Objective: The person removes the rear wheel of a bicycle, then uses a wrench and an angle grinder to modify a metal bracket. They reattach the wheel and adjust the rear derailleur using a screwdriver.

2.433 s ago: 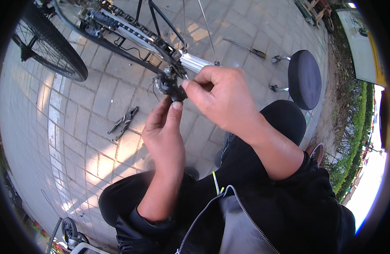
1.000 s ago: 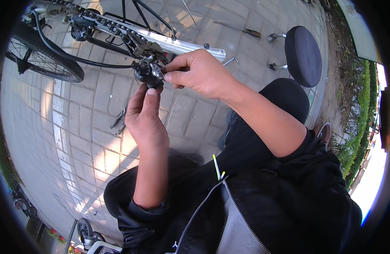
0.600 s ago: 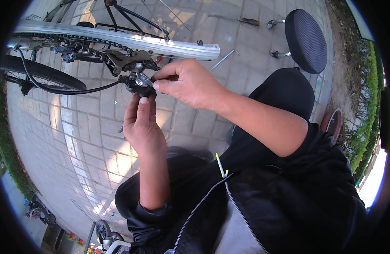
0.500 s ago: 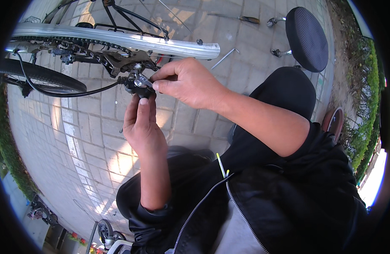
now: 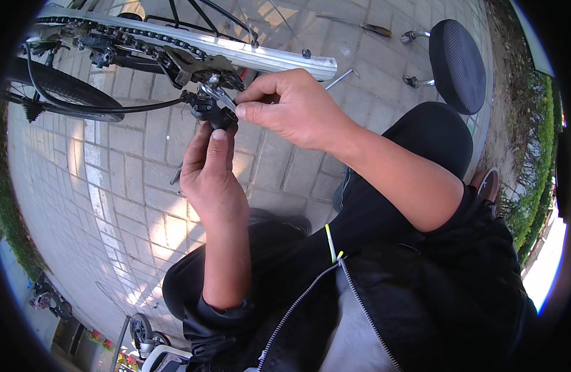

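Note:
A bicycle's rear derailleur (image 5: pixel 206 109) hangs below its chain (image 5: pixel 133 42), with a black cable housing (image 5: pixel 133 110) running into it from the left. From below, my left hand (image 5: pixel 214 170) pinches the black rounded end of the derailleur between thumb and fingers. My right hand (image 5: pixel 301 111) comes in from the right, thumb and forefinger closed on a small silver metal piece (image 5: pixel 219 94) against the derailleur. Whether that piece is a tool or part of the derailleur, I cannot make out. Its far end touches the mechanism beneath the chain.
A long silver bar (image 5: pixel 285 60) crosses above my hands. To the left is a black-tyred wheel (image 5: pixel 68 102). A screwdriver (image 5: pixel 377 29) and an L-shaped hex key (image 5: pixel 342 79) lie on the paving, near a black-seated stool (image 5: pixel 457 67). Another dark tool (image 5: pixel 176 175) lies beside my left hand.
The view has shifted a little. The derailleur's black end sits at a different angle, and more of it shows between my hands. Both hands keep their grip.

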Available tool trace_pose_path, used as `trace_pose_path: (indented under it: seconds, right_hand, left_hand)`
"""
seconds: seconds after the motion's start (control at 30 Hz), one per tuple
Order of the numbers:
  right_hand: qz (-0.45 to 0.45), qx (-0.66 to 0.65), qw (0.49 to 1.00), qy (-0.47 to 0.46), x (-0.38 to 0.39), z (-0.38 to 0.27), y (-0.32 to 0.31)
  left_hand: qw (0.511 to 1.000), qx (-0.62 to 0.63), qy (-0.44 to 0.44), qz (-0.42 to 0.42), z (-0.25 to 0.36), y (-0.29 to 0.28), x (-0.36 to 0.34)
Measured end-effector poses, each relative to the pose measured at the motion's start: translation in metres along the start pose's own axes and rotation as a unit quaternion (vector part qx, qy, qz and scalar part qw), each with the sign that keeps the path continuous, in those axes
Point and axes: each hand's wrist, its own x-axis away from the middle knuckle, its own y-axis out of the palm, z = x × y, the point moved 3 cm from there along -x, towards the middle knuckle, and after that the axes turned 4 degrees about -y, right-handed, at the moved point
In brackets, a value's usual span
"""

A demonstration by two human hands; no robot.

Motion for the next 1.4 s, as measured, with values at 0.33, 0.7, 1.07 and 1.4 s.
trace_pose_path:
  seconds: [0.33, 0.7, 1.07, 1.4]
  right_hand:
    - [0.015, -0.032, 0.999, -0.026, 0.003, 0.006, 0.003]
    - [0.009, -0.065, 0.998, -0.020, 0.003, 0.009, 0.004]
    - [0.043, -0.093, 0.991, -0.084, 0.013, 0.014, 0.009]
    - [0.006, -0.053, 0.998, -0.030, 0.013, 0.008, 0.003]
  left_hand:
    - [1.000, -0.007, -0.002, 0.008, 0.001, 0.002, 0.000]
    - [0.997, -0.063, -0.008, 0.036, 0.004, 0.000, 0.003]
    - [0.991, -0.122, 0.043, 0.023, 0.009, 0.011, 0.006]
    - [0.995, -0.085, 0.038, 0.024, 0.005, 0.006, 0.005]
